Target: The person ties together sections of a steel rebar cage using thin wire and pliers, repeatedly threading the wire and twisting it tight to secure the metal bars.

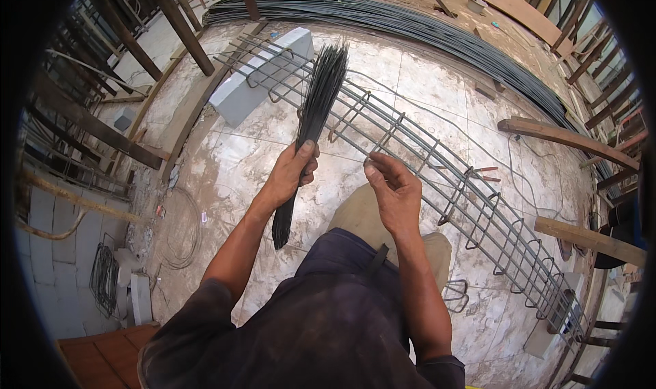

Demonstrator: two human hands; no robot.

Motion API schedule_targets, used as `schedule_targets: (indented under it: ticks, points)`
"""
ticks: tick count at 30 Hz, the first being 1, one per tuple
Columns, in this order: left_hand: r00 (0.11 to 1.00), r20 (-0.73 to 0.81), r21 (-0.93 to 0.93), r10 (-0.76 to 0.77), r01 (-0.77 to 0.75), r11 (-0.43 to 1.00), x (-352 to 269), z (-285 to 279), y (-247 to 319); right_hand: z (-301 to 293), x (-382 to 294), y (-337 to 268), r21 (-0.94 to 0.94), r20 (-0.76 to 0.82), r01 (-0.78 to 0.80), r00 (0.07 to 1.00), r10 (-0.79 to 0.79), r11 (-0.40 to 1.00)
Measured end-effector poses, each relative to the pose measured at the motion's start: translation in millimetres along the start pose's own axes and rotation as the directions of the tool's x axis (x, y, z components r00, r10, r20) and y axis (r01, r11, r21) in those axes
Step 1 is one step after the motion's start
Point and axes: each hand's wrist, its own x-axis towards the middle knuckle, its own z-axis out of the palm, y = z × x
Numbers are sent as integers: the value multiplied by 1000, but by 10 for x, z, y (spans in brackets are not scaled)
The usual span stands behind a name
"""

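Note:
My left hand (297, 171) is closed around a thick bundle of thin black tie wires (322, 94), held upright with its lower end by my forearm. My right hand (394, 189) has thumb and forefinger drawn together at the near edge of a long rebar cage (410, 143). Whether a thin wire or a bar end is between those fingertips is too small to tell. Square stirrups (456, 196) stand along the cage bars, bunched closer on the right. A tool with red handles (489, 174) lies at the cage's far side.
Light blocks (238, 99) prop the cage's left end, and another block (543, 337) its right. A long rebar stack (389, 22) curves behind. Timber posts (177, 25) rise at left; a beam (569, 138) juts in from the right. Loose stirrups (455, 294) lie beside my knee.

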Motion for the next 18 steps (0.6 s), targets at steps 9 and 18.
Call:
schedule_targets:
  ticks: [9,18]
  points:
    - [988,139,15,-72,71,997,-217,329,-238,-208,469,-385,134,-79,82,994,-72,988]
    - [929,-344,-428,139,-286,857,721,-46,712,85,-380,244,-63,295,-74,951,90,995]
